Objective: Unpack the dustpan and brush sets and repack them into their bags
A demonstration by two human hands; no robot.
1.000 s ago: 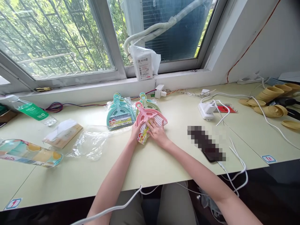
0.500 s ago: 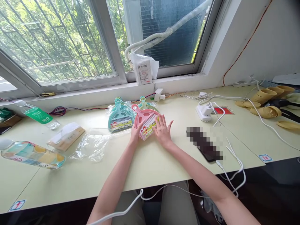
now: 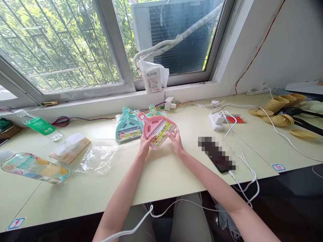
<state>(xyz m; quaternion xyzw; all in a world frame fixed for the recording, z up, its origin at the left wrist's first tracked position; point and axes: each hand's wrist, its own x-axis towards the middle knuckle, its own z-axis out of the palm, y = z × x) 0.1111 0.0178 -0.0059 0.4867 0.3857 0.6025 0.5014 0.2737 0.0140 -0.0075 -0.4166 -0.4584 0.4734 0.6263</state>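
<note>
Left hand: fingers gripping the lower left edge of the pink dustpan.
Right hand: fingers gripping its right side, thumb in front.
Pink dustpan: tilted, between both hands, over the counter.
Teal dustpans: just left.

At least three dustpans, two bottles
</note>
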